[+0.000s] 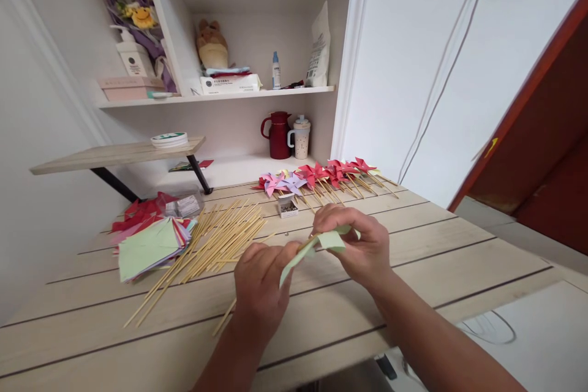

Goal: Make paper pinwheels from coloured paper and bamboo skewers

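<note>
Your left hand (264, 282) and right hand (361, 245) each have their grip pinched on the green paper (331, 240), held between them above the counter (436, 251). Pulling apart or squeezing hard could tear or crease it. Swinging left could scatter the loose sticks (225, 236); reaching forward could tip the small box (288, 209). The front edge runs beneath your forearms; more room opens rightward.

Sticks (225, 237): left of grip
Paper sheets (149, 251): farther left
Box (288, 211): behind grip, slightly left
Pinwheels (313, 175): farther behind
</note>
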Motion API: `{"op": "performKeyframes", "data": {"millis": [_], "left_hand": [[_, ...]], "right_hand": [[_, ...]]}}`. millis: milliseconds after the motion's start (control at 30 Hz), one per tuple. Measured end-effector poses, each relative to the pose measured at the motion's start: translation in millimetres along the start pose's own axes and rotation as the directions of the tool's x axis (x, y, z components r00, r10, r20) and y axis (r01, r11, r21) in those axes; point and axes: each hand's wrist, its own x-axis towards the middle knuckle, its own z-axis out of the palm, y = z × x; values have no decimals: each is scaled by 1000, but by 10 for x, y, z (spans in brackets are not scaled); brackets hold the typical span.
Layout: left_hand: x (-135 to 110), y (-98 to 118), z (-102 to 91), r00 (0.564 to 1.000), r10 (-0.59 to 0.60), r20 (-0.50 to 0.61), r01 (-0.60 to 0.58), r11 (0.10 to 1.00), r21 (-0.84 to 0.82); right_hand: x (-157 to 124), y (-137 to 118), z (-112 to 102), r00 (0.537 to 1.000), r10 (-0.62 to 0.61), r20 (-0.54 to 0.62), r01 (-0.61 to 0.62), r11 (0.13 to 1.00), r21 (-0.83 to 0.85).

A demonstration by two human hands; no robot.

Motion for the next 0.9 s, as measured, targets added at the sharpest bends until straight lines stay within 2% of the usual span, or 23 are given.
{"op": "performKeyframes", "data": {"millis": [100,333,633,900], "left_hand": [[-3,7,41,999,-47,6,47,999,-13],[-2,18,59,984,-130,123,131,991,-5],[-35,-53,-32,997,-79,14,77,990,115],[-15,-17,-80,1000,-9,-23,13,984,176]], "right_hand": [[7,7,-12,1000,23,-1,-23,1000,4],[36,24,-72,998,-54,-18,53,998,-38],[61,-27,-47,979,-200,51,203,978,-56],[75,-59,-32,968,-248,28,250,966,-71]]}}
